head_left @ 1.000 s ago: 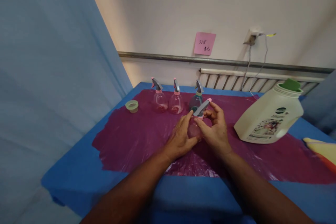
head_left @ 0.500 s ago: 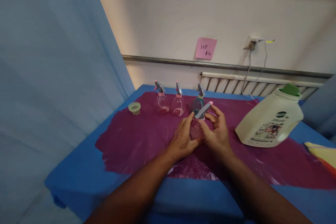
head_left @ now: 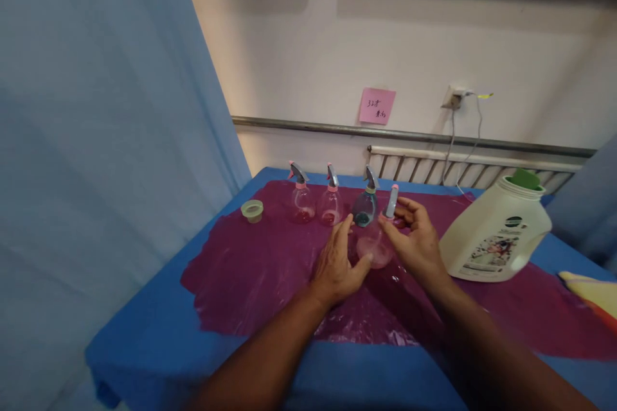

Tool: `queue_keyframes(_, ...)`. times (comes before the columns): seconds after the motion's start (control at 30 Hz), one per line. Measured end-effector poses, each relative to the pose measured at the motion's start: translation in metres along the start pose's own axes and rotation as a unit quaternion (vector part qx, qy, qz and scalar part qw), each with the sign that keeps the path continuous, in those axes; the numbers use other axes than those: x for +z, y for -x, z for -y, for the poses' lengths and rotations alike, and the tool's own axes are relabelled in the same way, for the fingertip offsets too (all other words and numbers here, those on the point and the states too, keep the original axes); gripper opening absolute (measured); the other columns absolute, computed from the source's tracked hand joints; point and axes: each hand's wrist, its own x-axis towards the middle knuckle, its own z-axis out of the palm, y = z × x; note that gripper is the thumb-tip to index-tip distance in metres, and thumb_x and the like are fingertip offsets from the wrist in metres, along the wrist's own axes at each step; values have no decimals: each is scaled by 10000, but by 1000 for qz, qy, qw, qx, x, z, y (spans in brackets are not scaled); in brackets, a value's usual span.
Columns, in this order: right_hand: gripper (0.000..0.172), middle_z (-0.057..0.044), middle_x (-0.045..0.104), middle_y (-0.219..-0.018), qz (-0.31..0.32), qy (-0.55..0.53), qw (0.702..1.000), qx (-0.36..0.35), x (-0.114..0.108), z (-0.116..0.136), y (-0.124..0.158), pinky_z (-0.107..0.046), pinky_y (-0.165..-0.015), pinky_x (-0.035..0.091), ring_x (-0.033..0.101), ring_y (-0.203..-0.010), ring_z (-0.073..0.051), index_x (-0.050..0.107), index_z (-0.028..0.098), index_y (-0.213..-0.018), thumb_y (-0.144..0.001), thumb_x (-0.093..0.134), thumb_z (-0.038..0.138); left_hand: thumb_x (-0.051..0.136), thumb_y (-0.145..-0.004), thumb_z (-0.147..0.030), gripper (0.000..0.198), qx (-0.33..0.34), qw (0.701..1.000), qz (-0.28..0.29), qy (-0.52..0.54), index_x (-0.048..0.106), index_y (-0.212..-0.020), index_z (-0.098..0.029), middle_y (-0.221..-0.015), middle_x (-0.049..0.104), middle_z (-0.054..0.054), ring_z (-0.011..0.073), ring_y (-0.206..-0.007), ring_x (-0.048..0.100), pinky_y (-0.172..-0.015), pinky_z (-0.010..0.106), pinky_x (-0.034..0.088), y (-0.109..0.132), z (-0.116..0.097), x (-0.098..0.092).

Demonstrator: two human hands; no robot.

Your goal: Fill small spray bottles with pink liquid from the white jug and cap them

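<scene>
My right hand [head_left: 418,239] grips the neck of a small pink spray bottle [head_left: 376,245], whose grey and pink trigger head [head_left: 391,201] points up. The bottle's round body hangs just above the purple sheet [head_left: 250,270]. My left hand [head_left: 338,262] is beside the bottle on the left, fingers stretched out and apart, thumb close to the bottle's body. Right behind stand a teal spray bottle [head_left: 365,205] and two pink spray bottles [head_left: 330,204] in a row.
A small pale green cap [head_left: 252,210] lies at the left of the sheet. A big white detergent jug [head_left: 496,236] with a green cap leans at the right. A blue curtain [head_left: 96,141] hangs at the left. A yellow object [head_left: 590,287] shows at the right edge.
The bottle has moved up and to the right in my right hand, its trigger head turned upright. My left hand has let go of the bottle and spread its fingers.
</scene>
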Motion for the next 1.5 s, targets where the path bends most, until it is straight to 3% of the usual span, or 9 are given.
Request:
queue_keyframes(0.17, 637, -157, 850, -1250, -18, 50, 999, 11, -20, -20, -59, -458, -907, 613, 790, -1020, -286, 678, 217, -1384, -897, 838, 595, 694, -1069, -332, 743, -30, 999, -41, 11, 396, -1742, -229, -1619, 639, 189, 333, -1469, 681, -1269, 611, 563, -3, 9, 3)
queue_keyframes(0.27, 605, -175, 836, -1306, -27, 116, 992, 42, -24, -39, -88, -465, -958, 615, 790, -1086, -302, 666, 195, -1382, -891, 734, 544, 681, -1054, -285, 697, -38, 999, -30, 14, 452, -1710, -226, -1553, 691, 172, 318, -1404, 715, -1238, 578, 585, -4, 11, 4)
queue_keyframes(0.37, 522, -175, 833, -1198, -42, 167, 983, 66, -23, -55, -105, -503, -978, 603, 773, -1026, -326, 707, 185, -1300, -853, 699, 454, 666, -1044, -245, 652, -39, 999, -20, 17, 511, -1677, -229, -1511, 720, 157, 314, -1388, 720, -1225, 558, 591, -4, 10, 3)
queue_keyframes(0.53, 396, -143, 798, -1040, -35, 222, 971, 79, -19, -70, -111, -521, -948, 598, 734, -932, -336, 739, 203, -1183, -839, 673, 387, 659, -1020, -202, 622, -44, 999, -11, 25, 571, -1635, -237, -1455, 748, 146, 315, -1356, 736, -1207, 545, 599, -4, 8, 3)
queue_keyframes(0.73, 444, -145, 811, -1136, -17, 233, 971, 43, -18, -80, -106, -519, -1009, 613, 756, -995, -330, 727, 213, -1289, -895, 657, 406, 638, -1028, -193, 595, -50, 998, 0, 33, 585, -1618, -238, -1435, 759, 132, 292, -1336, 743, -1195, 511, 601, -4, 7, 3)
queue_keyframes(0.93, 698, -239, 686, -1562, -83, 215, 972, -49, -21, -56, -88, -618, -1285, 491, 645, -1476, -387, 581, 180, -1560, -925, 707, 440, 648, -1024, -207, 584, -62, 998, 8, 20, 602, -1605, -243, -1406, 773, 129, 299, -1301, 753, -1160, 524, 612, -4, 8, 5)
queue_keyframes(1.07, 641, -208, 711, -1558, -32, 138, 981, -134, 1, -42, -67, -574, -1204, 586, 720, -1406, -331, 537, 235, -1624, -1013, 663, 382, 645, -1036, -217, 571, -58, 998, 5, 25, 611, -1605, -251, -1438, 766, 127, 300, -1333, 747, -1179, 527, 606, -3, 6, 6)
queue_keyframes(1.27, 756, -264, 702, -1583, 27, 105, 994, -12, 50, -70, -67, -637, -1238, 563, 705, -1469, -400, 549, 190, -1610, -921, 703, 458, 648, -1028, -186, 553, -55, 998, -7, 37, 624, -1577, -252, -1356, 791, 101, 268, -1254, 767, -1147, 485, 620, -3, 4, 7)
queue_keyframes(1.5, 742, -280, 770, -1459, 6, 82, 996, 19, 74, -83, -88, -681, -1154, 594, 796, -1255, -422, 617, 166, -1526, -879, 684, 523, 643, -1034, -187, 546, -48, 998, -4, 41, 616, -1574, -264, -1344, 793, 85, 249, -1239, 771, -1139, 456, 633, -1, 2, 5)
